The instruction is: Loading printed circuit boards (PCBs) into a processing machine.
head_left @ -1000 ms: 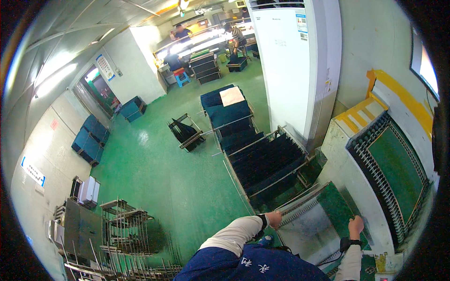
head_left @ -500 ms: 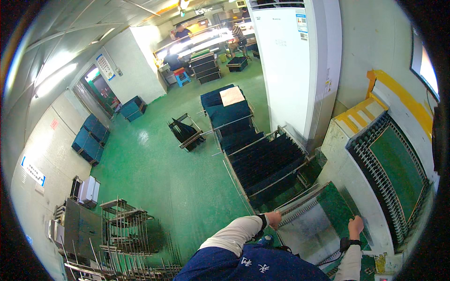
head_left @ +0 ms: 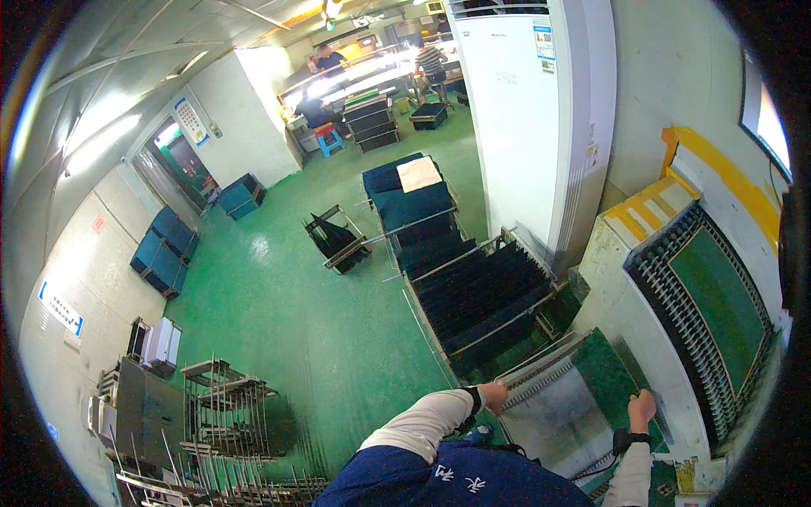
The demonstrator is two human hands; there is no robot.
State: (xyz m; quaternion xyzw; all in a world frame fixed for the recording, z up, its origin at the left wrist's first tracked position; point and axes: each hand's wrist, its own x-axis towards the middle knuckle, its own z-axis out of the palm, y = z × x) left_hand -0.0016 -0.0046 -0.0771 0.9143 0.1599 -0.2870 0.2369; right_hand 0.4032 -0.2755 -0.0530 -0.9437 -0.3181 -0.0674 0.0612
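My right hand [head_left: 642, 411] is closed at the right edge of a flat green panel [head_left: 606, 372] low on the right. My left hand [head_left: 492, 396] has its fingers curled at the left end of a toothed strip [head_left: 537, 387]; what they grip is hidden. Between my hands lies a grey, shiny sheet-like surface [head_left: 557, 427], beside the green part; whether the two are one piece I cannot tell. To the right, a second green panel [head_left: 716, 308] rests on the rollers [head_left: 676, 317] of a machine [head_left: 623, 232].
A rack of upright dark panels [head_left: 486, 283] stands just ahead, below a tall white cabinet unit [head_left: 528, 127]. A small rack [head_left: 335, 241] sits on the green floor [head_left: 245, 296]. Metal racks [head_left: 224, 406] fill the lower left. People [head_left: 429, 63] work at lit benches far off.
The green panel on the machine's rollers has shifted slightly upward, away from me. Both my hands stay where they were. A far person at the bench has shifted a little.
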